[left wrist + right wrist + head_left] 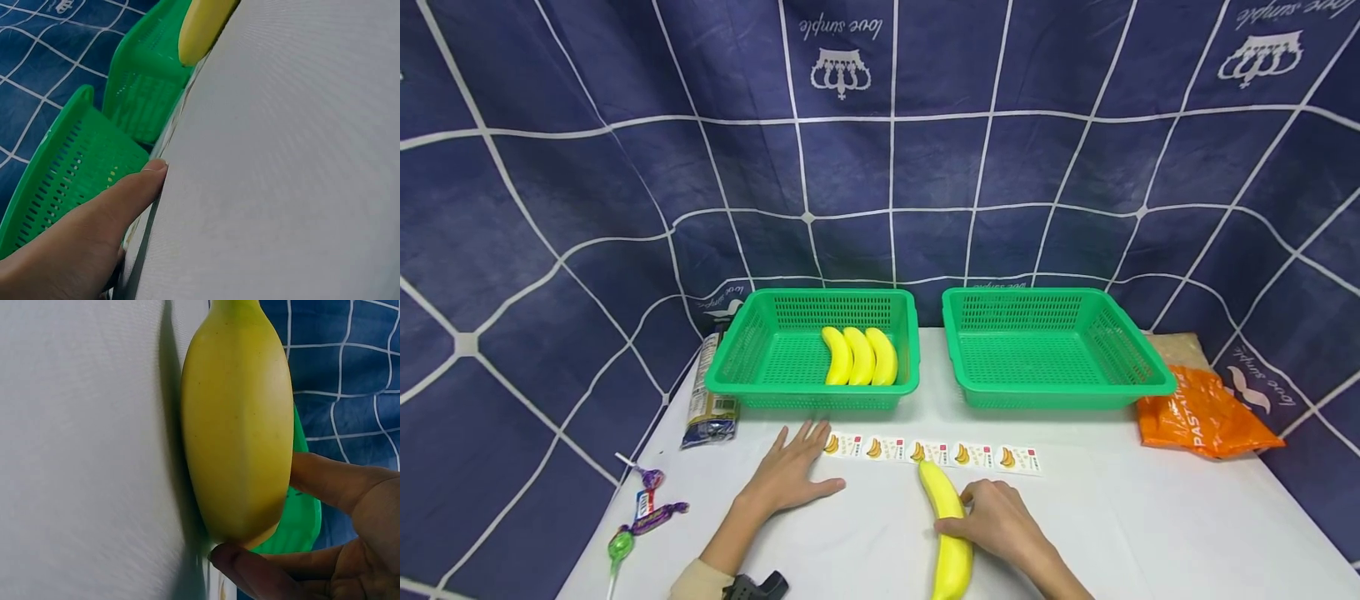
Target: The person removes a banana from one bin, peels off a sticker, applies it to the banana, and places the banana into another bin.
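Observation:
A yellow banana (953, 558) lies lengthwise on the white table, its tip at a row of small banana-picture stickers (972, 455). My right hand (1003, 523) pinches it around the middle, thumb on the near side and fingers on the far side; in the right wrist view the banana (240, 425) fills the centre between thumb and fingers. Flat on the table, my left hand (790, 475) has its fingers spread, fingertips right at the leftmost sticker (844, 445). The left wrist view shows mainly the thumb (119, 206) of that hand.
A green basket (812, 390) at the back left contains three bananas (859, 357). Beside it stands another green basket (1067, 389). An orange bag (1198, 417) lies at the right, a dark packet (709, 417) and several candies (651, 518) at the left. A blue curtain (891, 167) hangs behind.

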A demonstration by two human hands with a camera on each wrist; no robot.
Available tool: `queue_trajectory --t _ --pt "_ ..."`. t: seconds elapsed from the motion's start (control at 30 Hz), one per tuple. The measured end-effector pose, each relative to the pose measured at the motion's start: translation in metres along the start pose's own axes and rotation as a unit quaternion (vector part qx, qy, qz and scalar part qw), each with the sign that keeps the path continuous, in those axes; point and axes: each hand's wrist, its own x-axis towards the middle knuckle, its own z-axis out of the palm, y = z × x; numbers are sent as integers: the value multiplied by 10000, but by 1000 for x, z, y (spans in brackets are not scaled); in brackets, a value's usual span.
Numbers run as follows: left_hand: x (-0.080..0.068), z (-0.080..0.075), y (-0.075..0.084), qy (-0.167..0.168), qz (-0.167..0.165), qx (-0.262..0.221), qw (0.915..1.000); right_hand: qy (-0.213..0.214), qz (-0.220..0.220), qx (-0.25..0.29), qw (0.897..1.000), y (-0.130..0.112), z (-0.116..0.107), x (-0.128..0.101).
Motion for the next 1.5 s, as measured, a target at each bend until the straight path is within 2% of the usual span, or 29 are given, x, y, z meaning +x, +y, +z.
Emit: queue_trajectory --t 0.23,0.3,0.37,0.57,0.7,0.83,1.2,1.43,1.5 --pt "0 1 -2 10 -91 -114 9999 263 -165 -369 9988 -13 -14 7" --pt "0 1 -3 13 -98 -185 9998 357 -384 -452 9976 -20 -18 13" --pt "0 0 -3 18 -115 -233 9997 476 -796 -552 9942 -29 -21 21" --pt "1 1 -5 23 -120 -301 9995 499 -2264 -683 9703 -54 -25 51" --pt "1 1 -8 40 -79 -301 9995 130 -2865 -578 9563 -73 -23 69" --pt "0 2 -11 74 -27 -260 9996 -187 -3196 -623 9453 -90 -20 86" --pt "0 1 -14 -33 -18 -421 9991 -867 -3219 -834 9391 -122 -1 118" --pt "0 4 -14 -6 -48 -462 9989 -1180 -3166 -1085 9349 -129 22 136" --pt "0 4 -13 5 -67 -501 9987 -1201 -3075 -1167 9367 -130 30 141"
